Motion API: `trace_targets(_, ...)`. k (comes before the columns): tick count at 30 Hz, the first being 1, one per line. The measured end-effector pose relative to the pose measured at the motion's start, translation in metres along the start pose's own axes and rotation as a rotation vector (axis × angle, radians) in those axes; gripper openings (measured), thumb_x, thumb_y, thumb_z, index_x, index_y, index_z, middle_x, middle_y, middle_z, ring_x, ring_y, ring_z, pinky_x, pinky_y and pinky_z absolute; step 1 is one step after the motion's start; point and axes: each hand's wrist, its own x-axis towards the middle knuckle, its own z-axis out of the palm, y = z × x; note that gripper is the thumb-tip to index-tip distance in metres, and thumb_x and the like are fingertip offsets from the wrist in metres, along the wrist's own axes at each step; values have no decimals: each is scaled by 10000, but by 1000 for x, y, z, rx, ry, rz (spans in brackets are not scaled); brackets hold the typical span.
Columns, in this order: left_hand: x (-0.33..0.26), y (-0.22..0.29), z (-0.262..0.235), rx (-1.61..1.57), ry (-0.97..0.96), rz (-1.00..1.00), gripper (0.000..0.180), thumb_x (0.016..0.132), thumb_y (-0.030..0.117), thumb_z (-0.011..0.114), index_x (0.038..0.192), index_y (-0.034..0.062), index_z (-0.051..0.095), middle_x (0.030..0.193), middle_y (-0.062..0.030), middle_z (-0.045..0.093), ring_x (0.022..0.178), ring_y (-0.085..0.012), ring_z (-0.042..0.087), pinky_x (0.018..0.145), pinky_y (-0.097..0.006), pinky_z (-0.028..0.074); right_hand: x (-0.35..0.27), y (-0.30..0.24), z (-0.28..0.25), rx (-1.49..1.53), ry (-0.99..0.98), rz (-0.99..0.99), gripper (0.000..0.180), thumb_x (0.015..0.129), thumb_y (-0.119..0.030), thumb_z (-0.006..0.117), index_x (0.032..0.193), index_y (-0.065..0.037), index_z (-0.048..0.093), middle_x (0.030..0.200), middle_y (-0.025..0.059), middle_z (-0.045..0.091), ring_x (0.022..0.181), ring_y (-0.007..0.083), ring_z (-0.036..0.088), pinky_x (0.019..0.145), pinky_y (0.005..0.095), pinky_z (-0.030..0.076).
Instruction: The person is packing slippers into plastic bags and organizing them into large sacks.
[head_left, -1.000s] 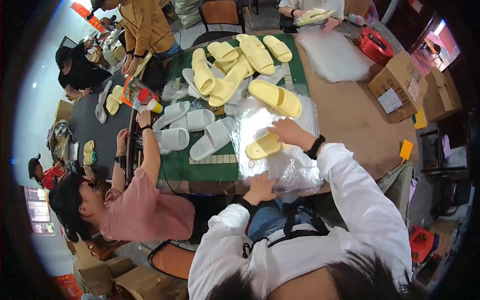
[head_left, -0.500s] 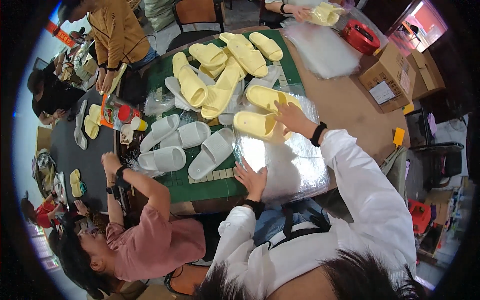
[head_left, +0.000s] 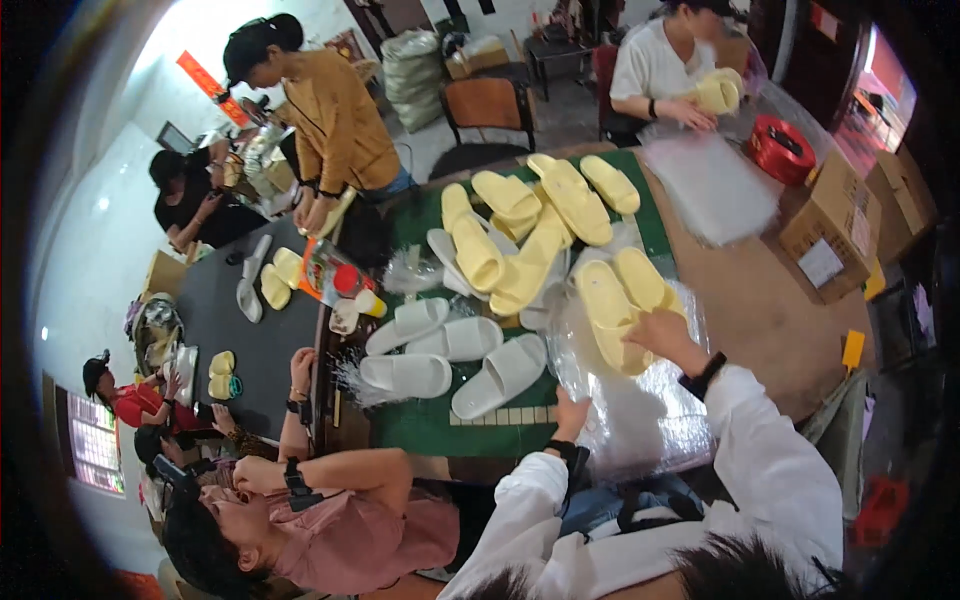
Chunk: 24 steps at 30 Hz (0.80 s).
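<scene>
partly covering yellow slippers (head_left: 604, 300) with right hand (head_left: 670, 338), angled lengthwise toward lower right, toes lowermost, left hand (head_left: 569, 420) beside clear plastic (head_left: 640, 425), cannot tell either grip

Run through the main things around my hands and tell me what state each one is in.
Right hand: touching the yellow pair
Left hand: at the clear plastic's left edge
Yellow pair: side by side
Clear plastic: lying flat, shiny
Other yellow slippers: heaped, overlapping
Front grey slippers: loose, soles down
Red-lidded jar: lid on
Cardboard box: flaps unclear
</scene>
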Motion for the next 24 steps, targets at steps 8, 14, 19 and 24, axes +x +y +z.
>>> trace_targets(8, 1, -29, 34, -106, 20, 82, 520, 700, 39, 581, 1182, 12, 387, 1073, -159, 537, 995, -267, 520, 833, -344, 409, -72, 40, -83, 825, 48, 581, 479, 789, -440, 584, 699, 29, 551, 581, 98, 544, 415, 168, 530, 373, 280, 421)
trace_targets(14, -12, -18, 85, -183, 121, 89, 531, 697, 87, 584, 1186, 16, 391, 1067, -186, 540, 1012, -307, 512, 853, -349, 393, -136, 119, -70, 1520, -4, 752, 408, 864, -337, 472, 1067, 17, 468, 794, 165, 568, 525, 249, 592, 438, 308, 501)
trace_targets(19, -40, 60, 87, 408, 306, -317, 1021, 619, 337, 720, 1367, 64, 81, 1126, -281, 452, 1061, -432, 432, 887, -445, 351, -146, 125, -34, 1955, -150, 595, 446, 912, -294, 373, 1202, 41, 326, 1115, 205, 469, 863, 347, 581, 720, 377, 517)
trace_targets(24, -90, 81, 84, 976, 363, 585, 465, 730, 185, 576, 1183, 192, 473, 1160, -182, 465, 1012, -352, 459, 863, -464, 345, -105, 137, 69, 1950, -291, 580, 262, 859, -127, 463, 1098, -48, 388, 873, 108, 508, 745, 250, 547, 693, 357, 482)
